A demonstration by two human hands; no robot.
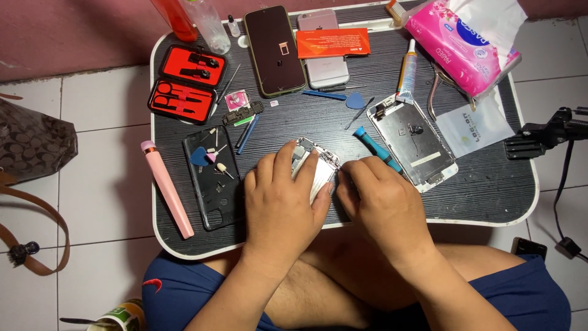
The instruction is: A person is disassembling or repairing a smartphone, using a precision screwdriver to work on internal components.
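Both hands on opened phone [315, 167] mid-desk [490, 196] — left hand [278, 205] fingers flat on it, right hand [383, 202] fingers pinching its edge. Light, stiff, likely fragile — best held by the sides.

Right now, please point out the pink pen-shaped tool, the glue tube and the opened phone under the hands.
Pink pen-shaped tool [166, 189]: head view, mid-body.
Glue tube [407, 72]: head view, tube body.
Opened phone [318, 164]: head view, exposed inside.

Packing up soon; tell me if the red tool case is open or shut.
Open. The red tool case lies spread flat, both halves up, with metal tools showing in their black-rimmed red trays.
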